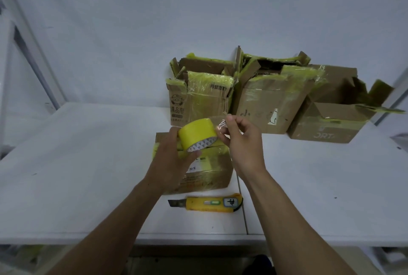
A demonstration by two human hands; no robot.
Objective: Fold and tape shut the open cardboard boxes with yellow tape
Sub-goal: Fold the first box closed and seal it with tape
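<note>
**Head view.** Much of the near box (207,171) is covered by the left hand (170,159) and its forearm. Only the box's right part and a strip of its top show, crossed by yellow tape. Its small label is too blurred to read, and whether its flaps are fully closed cannot be told. The far fingers of the left hand are hidden behind the tape roll (196,134); the thumb (195,154) shows below the roll's printed core. Both forearms are cut off at the lower edge. The tape end (219,123) is almost see-through and hard to trace against the cardboard behind it.

The left hand grips the yellow tape roll, fingers curled round it, just above the near box. The right hand (241,142) is just right of the roll, and its fingers (229,118) pinch the loose tape end, which runs from the roll's upper right side to those fingertips.

Three boxes stand in a row at the back of the white tabletop (77,164):
- the left box (198,100)
- the middle box (269,102), touching the left one
- the right box (329,117)

All three have ragged flaps edged in yellow tape, and the right box is open at the top.

A yellow knife (209,203) lies on the tabletop just in front of the near box — blade to the left, apart from both hands.
</note>
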